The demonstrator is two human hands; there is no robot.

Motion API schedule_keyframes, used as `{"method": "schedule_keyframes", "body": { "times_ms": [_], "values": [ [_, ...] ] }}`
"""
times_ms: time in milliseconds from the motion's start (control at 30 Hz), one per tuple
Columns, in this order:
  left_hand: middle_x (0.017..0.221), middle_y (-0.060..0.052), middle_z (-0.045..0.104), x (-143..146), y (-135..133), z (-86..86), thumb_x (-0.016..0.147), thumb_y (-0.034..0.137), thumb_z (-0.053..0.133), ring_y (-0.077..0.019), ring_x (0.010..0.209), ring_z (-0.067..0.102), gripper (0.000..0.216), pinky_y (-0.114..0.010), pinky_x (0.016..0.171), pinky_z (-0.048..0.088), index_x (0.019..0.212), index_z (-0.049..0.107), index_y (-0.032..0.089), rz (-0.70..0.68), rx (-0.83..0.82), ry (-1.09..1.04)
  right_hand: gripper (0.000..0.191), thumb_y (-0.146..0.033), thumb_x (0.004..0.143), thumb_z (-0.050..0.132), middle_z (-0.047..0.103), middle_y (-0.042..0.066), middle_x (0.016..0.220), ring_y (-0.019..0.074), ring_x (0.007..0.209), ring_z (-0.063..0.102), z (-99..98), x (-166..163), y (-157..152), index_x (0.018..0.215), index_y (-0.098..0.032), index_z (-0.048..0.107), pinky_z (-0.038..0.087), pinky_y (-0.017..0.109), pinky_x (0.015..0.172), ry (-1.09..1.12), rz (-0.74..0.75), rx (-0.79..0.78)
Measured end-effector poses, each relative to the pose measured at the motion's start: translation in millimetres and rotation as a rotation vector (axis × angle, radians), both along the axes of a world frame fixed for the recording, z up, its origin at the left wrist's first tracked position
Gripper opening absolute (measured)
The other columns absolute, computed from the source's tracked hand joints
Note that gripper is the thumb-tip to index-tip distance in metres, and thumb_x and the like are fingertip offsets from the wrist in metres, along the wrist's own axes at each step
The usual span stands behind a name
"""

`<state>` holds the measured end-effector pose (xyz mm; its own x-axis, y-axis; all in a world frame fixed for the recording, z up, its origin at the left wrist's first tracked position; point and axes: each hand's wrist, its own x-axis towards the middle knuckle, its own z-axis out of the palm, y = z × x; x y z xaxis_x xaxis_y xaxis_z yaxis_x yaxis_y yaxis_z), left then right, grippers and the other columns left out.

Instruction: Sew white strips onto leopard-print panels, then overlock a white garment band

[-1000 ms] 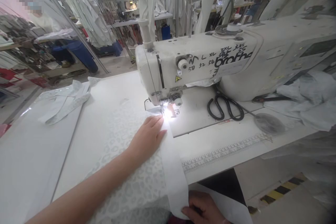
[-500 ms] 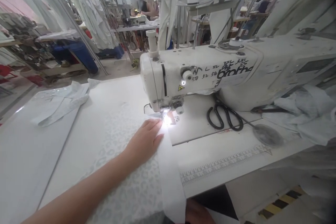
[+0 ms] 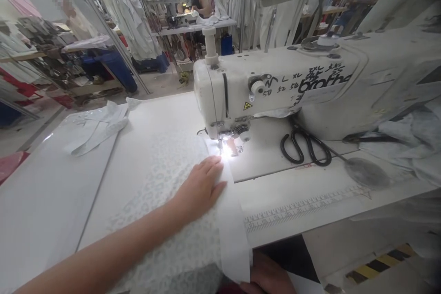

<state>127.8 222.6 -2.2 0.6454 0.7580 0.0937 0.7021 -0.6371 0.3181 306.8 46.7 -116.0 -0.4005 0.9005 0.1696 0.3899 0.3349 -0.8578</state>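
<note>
Head view: the left hand [image 3: 201,188] lies flat on white patterned fabric [image 3: 161,183] at an industrial sewing machine [image 3: 275,87].
The hand is open, palm down, its fingertips just short of the lit presser foot [image 3: 222,145]. The fabric lies on the worktop [image 3: 44,193], and a plain white strip [image 3: 234,220] along its right edge hangs over the front. The right hand [image 3: 267,278] sits below that edge at the strip's lower end, partly hidden, so I cannot tell its grip. Black scissors [image 3: 305,147] lie on the machine bed, well right of the needle.
</note>
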Motion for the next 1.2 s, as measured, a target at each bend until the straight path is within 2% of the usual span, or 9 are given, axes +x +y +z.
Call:
{"method": "schedule_keyframes", "body": {
  "times_ms": [133,267,333,500,600,800,1000,1133,1200],
  "values": [
    [0.130,-0.010,0.045,0,32,1.9,0.088,0.028,0.039,-0.0216,0.125,0.035,0.036,-0.042,0.105,0.033,0.120,0.044,0.014,0.013,0.011,0.004,0.016,-0.020,0.085,0.049,0.063,0.005,0.071,0.0169,0.068,0.059,25.8,-7,12,0.076,-0.017,0.063,0.046,0.025,0.061,0.091,-0.113,0.026],
    [0.128,-0.011,0.047,1,52,5.4,0.087,0.034,0.039,-0.0229,0.122,0.039,0.038,-0.042,0.103,0.034,0.118,0.047,0.013,0.024,0.005,0.015,0.013,-0.017,0.082,0.051,0.061,0.005,0.070,0.0140,0.065,0.058,38.8,-14,12,0.073,-0.016,0.060,0.045,0.023,0.058,0.267,-0.216,-0.072],
    [0.132,-0.011,0.043,0,46,6.8,0.088,0.035,0.038,-0.0238,0.125,0.035,0.040,-0.043,0.105,0.032,0.120,0.045,0.014,0.043,0.008,0.017,0.011,-0.015,0.080,0.052,0.059,0.003,0.069,0.0125,0.063,0.056,42.2,-15,9,0.071,-0.016,0.058,0.044,0.021,0.057,0.325,-0.248,-0.117],
    [0.137,-0.007,0.037,-14,-1,5.9,0.089,0.039,0.037,-0.0228,0.130,0.028,0.041,-0.043,0.105,0.032,0.125,0.040,0.020,0.127,-0.043,-0.018,0.011,-0.017,0.080,0.054,0.059,0.001,0.067,0.0103,0.059,0.054,54.6,-12,2,0.070,-0.016,0.056,0.043,0.020,0.053,0.367,-0.283,-0.251],
    [0.137,-0.008,0.038,-24,-18,2.3,0.088,0.042,0.038,-0.0238,0.132,0.025,0.045,-0.046,0.107,0.028,0.126,0.039,0.019,0.136,-0.032,-0.018,0.015,-0.019,0.081,0.054,0.058,-0.001,0.061,0.0094,0.054,0.053,63.3,-10,1,0.066,-0.016,0.055,0.043,0.019,0.051,0.355,-0.294,-0.279],
    [0.139,-0.008,0.037,-26,-12,0.0,0.088,0.043,0.038,-0.0247,0.133,0.022,0.046,-0.048,0.106,0.026,0.127,0.039,0.018,0.108,-0.011,0.029,0.017,-0.020,0.080,0.055,0.058,-0.001,0.059,0.0099,0.055,0.053,70.8,-6,2,0.063,-0.017,0.054,0.043,0.021,0.054,0.288,-0.329,-0.278],
    [0.138,-0.006,0.037,-25,-11,0.1,0.088,0.043,0.038,-0.0245,0.133,0.020,0.047,-0.048,0.107,0.026,0.129,0.038,0.020,0.083,0.000,0.046,0.018,-0.019,0.080,0.056,0.058,-0.002,0.059,0.0088,0.054,0.052,68.9,-7,2,0.062,-0.016,0.053,0.041,0.020,0.054,0.263,-0.343,-0.262],
    [0.140,-0.005,0.036,-27,-8,-0.1,0.088,0.043,0.038,-0.0250,0.133,0.020,0.049,-0.049,0.107,0.025,0.132,0.035,0.021,0.064,-0.002,0.082,0.021,-0.020,0.081,0.055,0.056,-0.003,0.058,0.0084,0.052,0.050,65.7,-7,1,0.061,-0.016,0.050,0.039,0.019,0.052,0.211,-0.337,-0.204],
    [0.141,-0.005,0.034,-27,-7,1.5,0.087,0.044,0.039,-0.0268,0.134,0.019,0.051,-0.051,0.105,0.026,0.133,0.034,0.021,0.050,0.006,0.092,0.015,-0.020,0.082,0.054,0.057,-0.002,0.060,0.0090,0.054,0.052,65.7,-6,0,0.067,-0.016,0.053,0.040,0.020,0.053,0.155,-0.305,-0.139]
  ]
}}
